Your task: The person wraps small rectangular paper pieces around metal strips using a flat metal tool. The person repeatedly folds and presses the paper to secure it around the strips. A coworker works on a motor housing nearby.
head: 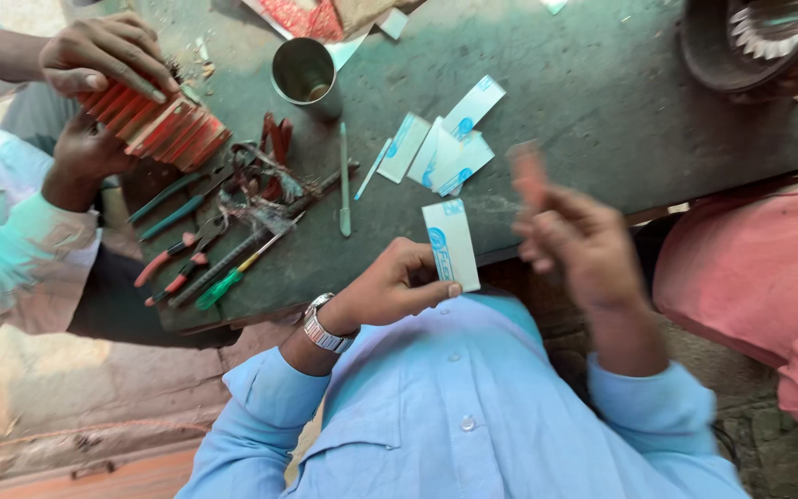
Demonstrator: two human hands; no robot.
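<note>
Your left hand (390, 291) pinched a white-and-blue paper slip (451, 244) upright at the counter's (584, 111) near edge; your blurred right hand (574, 242) held a reddish strip (528, 176), seemingly mid-wrapping. Next, bringing them together needed steadiness.

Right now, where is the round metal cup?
In the head view, the round metal cup stands upright on the dark green table at upper left, between a co-worker's stack of red-orange strips and the scattered white-and-blue paper slips.
</note>
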